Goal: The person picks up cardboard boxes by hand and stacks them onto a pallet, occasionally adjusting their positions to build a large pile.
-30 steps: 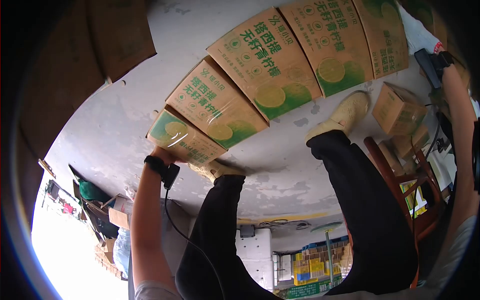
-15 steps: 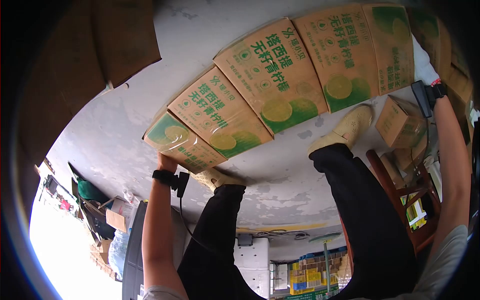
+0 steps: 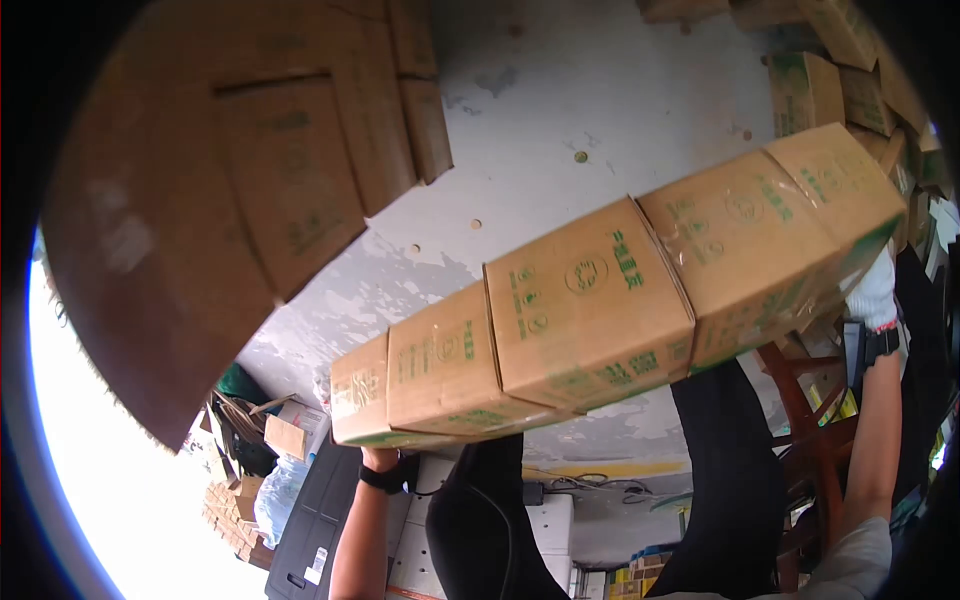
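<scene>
A row of several cardboard boxes (image 3: 590,290) with green print is held tilted between my two hands, its right end higher in view. My left hand (image 3: 380,460) is under the lower left end, its fingers mostly hidden by the cardboard. At the far right end, my right hand (image 3: 876,290), in a white glove, grips the last box from the side; its fingertips are out of sight. Both wrists carry black straps. My legs in black trousers (image 3: 735,460) stand behind and below the row.
At upper left a large stack of brown cardboard boxes (image 3: 290,180) stands close by. More cartons (image 3: 805,95) are piled at upper right. A wooden stool (image 3: 815,450) is by my right leg, and a dark grey bin (image 3: 315,520) sits at lower left.
The row has been lifted and turned in my hands, so the lime-printed faces give way to plainer ones. My shoes are now hidden. The left-hand stack fills more of the view.
</scene>
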Tool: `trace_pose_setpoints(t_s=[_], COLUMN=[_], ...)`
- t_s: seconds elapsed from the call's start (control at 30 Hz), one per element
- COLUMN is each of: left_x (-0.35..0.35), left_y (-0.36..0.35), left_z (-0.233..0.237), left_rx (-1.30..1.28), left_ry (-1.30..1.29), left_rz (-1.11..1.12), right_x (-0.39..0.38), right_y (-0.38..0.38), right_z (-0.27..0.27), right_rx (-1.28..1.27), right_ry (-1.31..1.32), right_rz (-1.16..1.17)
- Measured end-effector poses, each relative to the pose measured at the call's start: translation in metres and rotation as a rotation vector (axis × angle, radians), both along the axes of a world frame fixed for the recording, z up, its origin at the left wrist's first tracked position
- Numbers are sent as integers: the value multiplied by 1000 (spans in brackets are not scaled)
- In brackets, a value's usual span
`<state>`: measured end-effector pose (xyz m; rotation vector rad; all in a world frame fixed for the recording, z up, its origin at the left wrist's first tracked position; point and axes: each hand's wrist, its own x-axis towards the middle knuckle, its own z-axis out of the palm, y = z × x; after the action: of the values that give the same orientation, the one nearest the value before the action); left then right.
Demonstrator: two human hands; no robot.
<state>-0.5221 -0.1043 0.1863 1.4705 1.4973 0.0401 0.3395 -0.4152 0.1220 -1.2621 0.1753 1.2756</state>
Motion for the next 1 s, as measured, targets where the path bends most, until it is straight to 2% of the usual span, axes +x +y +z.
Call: trace_pose_setpoints(t_s=[0.03,0.07,0.1,0.13,0.2,0.27,0.33,0.37,0.4,0.47,0.5,0.53,0.6,0.67,0.7,0.77,0.8,0.83,0.87,0.93,0.97,1.0], left_x=[0,41,56,51,43,57,63,63,61,83,98,115,143,161,175,192,204,226,234,250,261,271], left_y=[-3,7,30,23,15,21,8,1,-2,-9,-9,-9,15,46,65,82,90,112,123,141,150,160], left_z=[42,99,124,167,230,292,351,375,395,404,407,411,420,412,412,417,418,423,423,410,407,407], left_rx=[-93,-307,-255,-214,-126,-51,22,63,77,120,113,101,51,-6,-47,-137,-184,-231,-268,-273,-283,-295], left_ry=[-16,-405,-438,-448,-481,-503,-521,-537,-550,-607,-626,-637,-639,-654,-647,-619,-611,-598,-585,-624,-649,-648], left_rz=[86,547,532,530,537,553,567,576,589,618,644,673,724,763,788,841,871,894,907,979,1052,1063], right_x=[-1,-9,-13,-20,-32,-39,-24,-14,5,46,42,59,62,78,85,83,73,90,98,111,102,83], right_y=[-2,-3,8,30,59,133,161,175,179,198,235,259,334,392,424,496,528,548,577,634,662,692], right_z=[37,79,126,176,232,344,385,405,400,399,429,437,513,509,512,545,569,568,570,572,584,605], right_rx=[-161,-332,-362,-394,-145,-490,-347,-271,-129,-55,-75,-62,32,-96,19,-27,6,59,47,100,89,16], right_ry=[-352,-714,-829,-958,-470,-1122,-1019,-1143,-583,-873,-1151,-1139,-1462,-1373,-1469,-743,-630,-960,-973,-1177,-1172,-1336], right_rz=[303,583,736,888,349,979,761,819,392,552,548,597,910,844,855,574,546,809,822,953,969,1084])
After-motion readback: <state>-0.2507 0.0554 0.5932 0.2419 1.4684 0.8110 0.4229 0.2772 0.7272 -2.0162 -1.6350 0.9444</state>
